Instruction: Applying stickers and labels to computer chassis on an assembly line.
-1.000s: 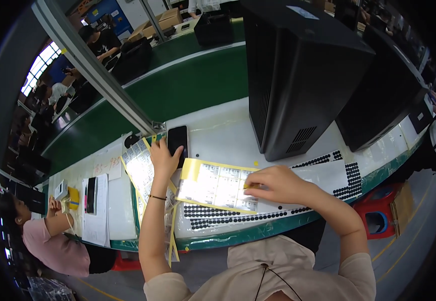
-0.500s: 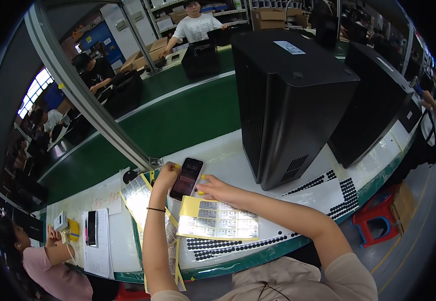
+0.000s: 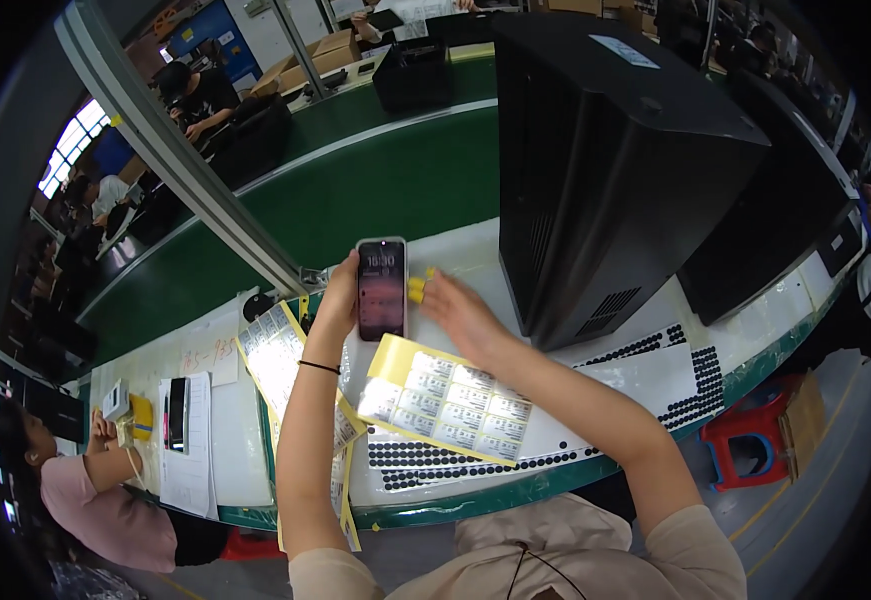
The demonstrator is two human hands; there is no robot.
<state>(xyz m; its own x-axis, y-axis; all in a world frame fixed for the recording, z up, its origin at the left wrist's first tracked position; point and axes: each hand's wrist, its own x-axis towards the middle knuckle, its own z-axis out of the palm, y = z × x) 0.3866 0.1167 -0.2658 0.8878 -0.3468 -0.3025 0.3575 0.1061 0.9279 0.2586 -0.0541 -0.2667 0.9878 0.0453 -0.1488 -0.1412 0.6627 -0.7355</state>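
In my left hand (image 3: 339, 296) is a smartphone (image 3: 382, 292), its screen lit and pinkish, held upright over the white worktop; the fingers wrap its left edge. Just right of the phone is my right hand (image 3: 462, 314), apart from it and holding nothing, with fingers stretched out and yellow covers on some fingertips. Under my right wrist lies a yellow-edged sheet of white printed labels (image 3: 445, 402). More label strips (image 3: 277, 358) lie beside and beneath my left forearm. Sheets of round black stick-on pads (image 3: 455, 456) are nearest the front edge.
A tall black computer case (image 3: 620, 190) stands right of my hands, with another case (image 3: 755, 225) beyond. A metal post (image 3: 170, 160) rises at left. A co-worker in pink (image 3: 105, 510) sits at the left; a red stool (image 3: 745, 445) stands at the right.
My left hand has raised the phone and moved it away from me, turning it upright. My right hand has come off the phone's side. The label sheet has tilted.
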